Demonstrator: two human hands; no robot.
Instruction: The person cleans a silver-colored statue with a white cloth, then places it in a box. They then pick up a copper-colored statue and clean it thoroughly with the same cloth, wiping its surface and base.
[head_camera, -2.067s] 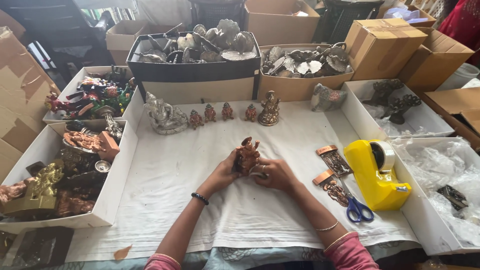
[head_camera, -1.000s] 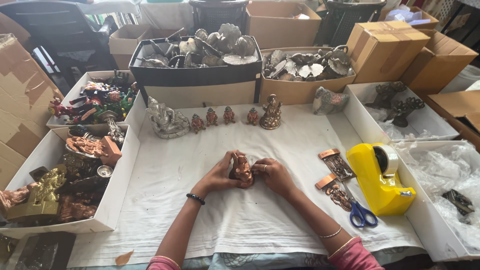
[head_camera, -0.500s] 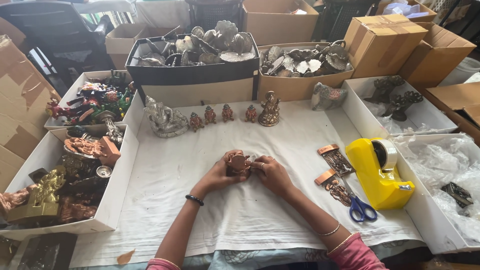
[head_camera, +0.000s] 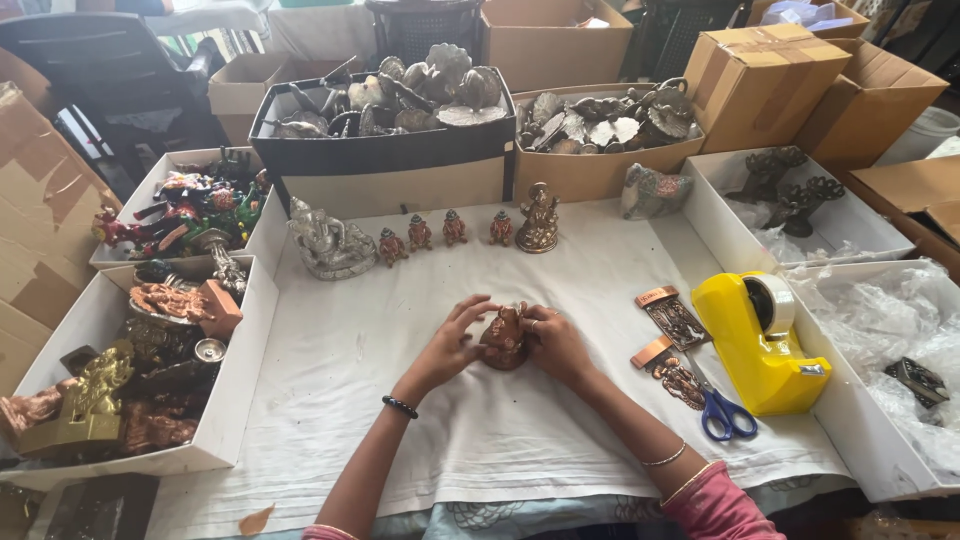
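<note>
i see my left hand (head_camera: 452, 345) and right hand (head_camera: 556, 343) both closed round a small reddish-brown metal figurine (head_camera: 503, 337), steadying it upright on the white-clothed worktop (head_camera: 400, 420).

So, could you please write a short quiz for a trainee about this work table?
1. True or false: both hands hold the small brown figurine over the white cloth.
2. Which thing lies nearest the yellow tape dispenser? A) blue-handled scissors B) silver figurine C) closed cardboard box
3. On which wrist is the black bead bracelet?

Key:
1. True: left hand and right hand both grip it.
2. A
3. The left.
</note>
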